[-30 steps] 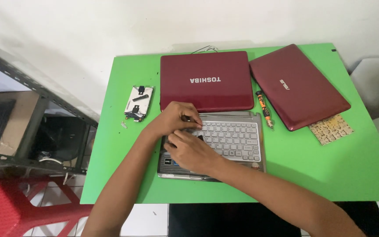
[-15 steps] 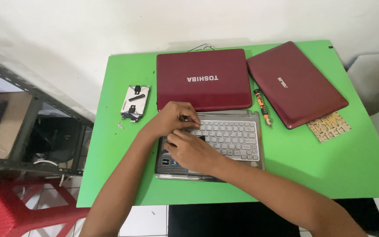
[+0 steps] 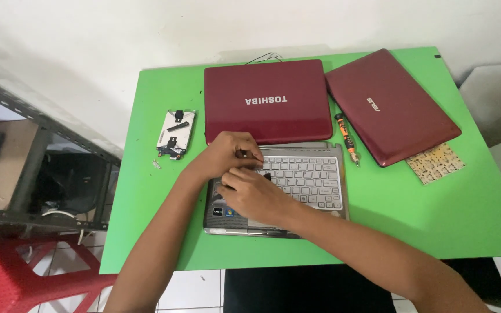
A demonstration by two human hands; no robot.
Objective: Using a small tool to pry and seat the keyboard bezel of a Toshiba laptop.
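A silver laptop base with a pale keyboard (image 3: 311,179) lies open flat on the green table (image 3: 413,214), its dark red lid (image 3: 265,101) folded back. Both my hands are on the keyboard's left end. My left hand (image 3: 224,155) is curled over the top left corner, fingertips bent onto the upper key row. Just below it, my right hand (image 3: 250,196) covers the left keys, and a small dark shape shows at its fingertips. Whether either hand grips anything is hidden by the fingers.
A second, closed dark red laptop (image 3: 392,104) lies at the right, with an orange and black screwdriver (image 3: 348,139) beside it. A tan perforated sheet (image 3: 436,163) sits further right, and a bare hard drive (image 3: 175,134) with a loose screw (image 3: 156,164) at the left. A metal rack (image 3: 42,174) and a red stool (image 3: 24,278) stand left of the table.
Both hands stay on the keyboard's left end with only slight finger movement. The view has shifted a little.
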